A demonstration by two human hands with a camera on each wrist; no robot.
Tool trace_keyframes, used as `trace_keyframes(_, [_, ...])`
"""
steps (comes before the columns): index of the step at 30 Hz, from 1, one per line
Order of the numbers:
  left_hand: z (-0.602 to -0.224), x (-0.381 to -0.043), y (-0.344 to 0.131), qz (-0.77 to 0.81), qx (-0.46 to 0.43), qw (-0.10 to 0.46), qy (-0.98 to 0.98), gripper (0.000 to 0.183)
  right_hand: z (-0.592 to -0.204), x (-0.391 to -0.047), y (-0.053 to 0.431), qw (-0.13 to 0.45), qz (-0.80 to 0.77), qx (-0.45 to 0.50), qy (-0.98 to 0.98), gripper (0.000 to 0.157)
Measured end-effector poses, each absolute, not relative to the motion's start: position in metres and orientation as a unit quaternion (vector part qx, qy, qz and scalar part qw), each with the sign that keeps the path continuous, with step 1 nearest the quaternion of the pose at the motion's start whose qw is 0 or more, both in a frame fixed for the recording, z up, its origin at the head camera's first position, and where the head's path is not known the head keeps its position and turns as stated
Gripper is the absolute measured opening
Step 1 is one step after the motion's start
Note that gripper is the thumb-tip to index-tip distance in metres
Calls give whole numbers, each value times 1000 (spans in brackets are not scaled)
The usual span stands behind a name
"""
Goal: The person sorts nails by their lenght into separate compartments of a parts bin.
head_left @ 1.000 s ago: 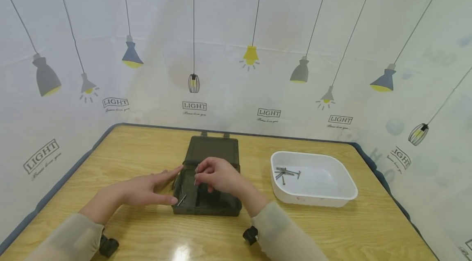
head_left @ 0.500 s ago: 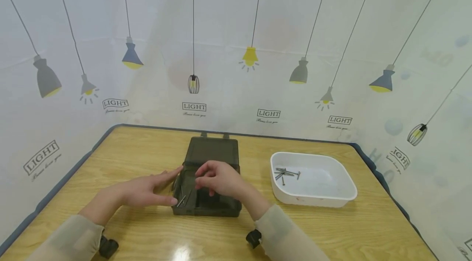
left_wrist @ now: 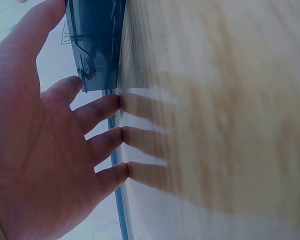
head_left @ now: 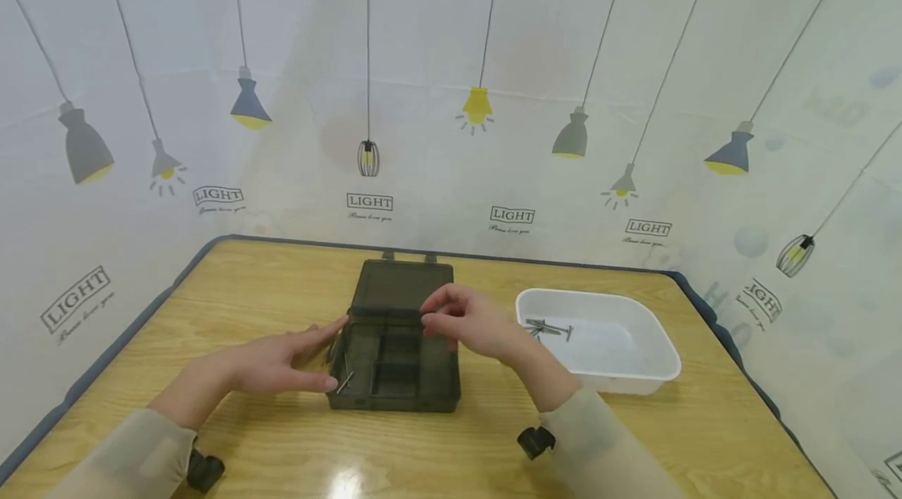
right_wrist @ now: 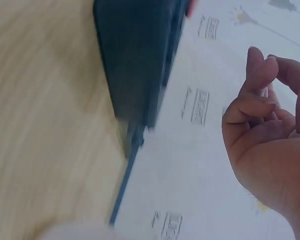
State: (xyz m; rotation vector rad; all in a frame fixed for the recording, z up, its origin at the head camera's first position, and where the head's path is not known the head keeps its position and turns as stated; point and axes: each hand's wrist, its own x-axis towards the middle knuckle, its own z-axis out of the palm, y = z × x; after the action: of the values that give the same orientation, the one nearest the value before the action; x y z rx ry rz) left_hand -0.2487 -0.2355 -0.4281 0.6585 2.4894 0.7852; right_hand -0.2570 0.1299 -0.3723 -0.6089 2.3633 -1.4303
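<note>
Right-hand fingers [head_left: 451, 296], dark box [head_left: 395, 403] apparently below.

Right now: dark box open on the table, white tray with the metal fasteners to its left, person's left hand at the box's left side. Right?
Not quite: the white tray with the metal fasteners is to the right of the dark box, per the head view. The box is open, and the left hand is at its left side.

A corner of the white tray [head_left: 613, 346] was hidden by the right forearm [head_left: 553, 377], and the dark box [left_wrist: 95, 45] was cut off in both wrist views.
</note>
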Motion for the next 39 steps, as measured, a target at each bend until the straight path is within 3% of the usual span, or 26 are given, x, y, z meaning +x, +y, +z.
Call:
trace_keyframes(9, [-428, -248, -236, 283, 246, 221, 900, 101, -371, -271, 203, 117, -483, -170, 851, 24])
trace_keyframes(22, [-429, -249, -236, 280, 241, 221, 903, 101, -386, -288, 295, 94, -472, -64, 874, 35])
trace_keyframes(39, [-430, -250, -236, 277, 250, 213, 903, 101, -422, -304, 340, 169, -407, -3, 898, 24])
